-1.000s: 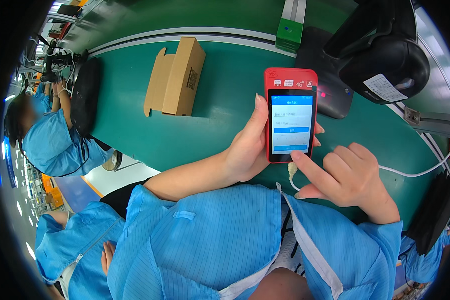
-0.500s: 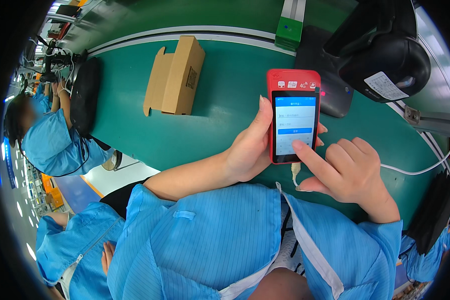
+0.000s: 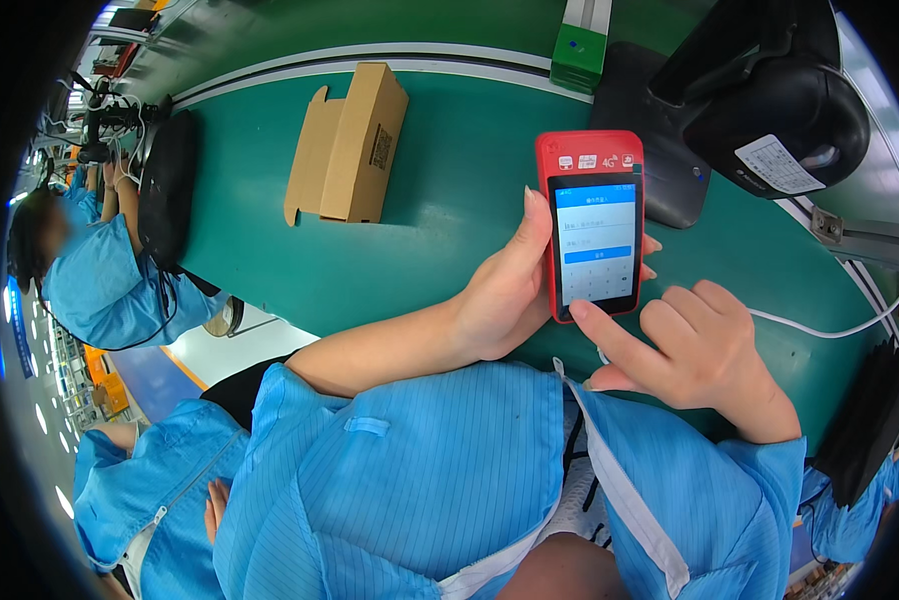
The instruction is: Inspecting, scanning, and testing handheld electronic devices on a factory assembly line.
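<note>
Clasping one red device [image 3: 600,240], left hand [image 3: 510,290] curled round it, right hand [image 3: 698,345] (one finger [image 3: 616,342] extended), one cardboard box [image 3: 365,150].

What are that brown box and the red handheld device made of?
The brown box looks like matte cardboard, judging by its thin, tabbed flap. The red handheld device looks like smooth plastic, evenly coloured with rounded corners, though coated metal is possible.

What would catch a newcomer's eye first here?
Likely the red handheld device, right of centre, in the left hand, its screen lit. A bulky black device looms at upper right; a brown cardboard box lies on the green table, left of centre.
</note>
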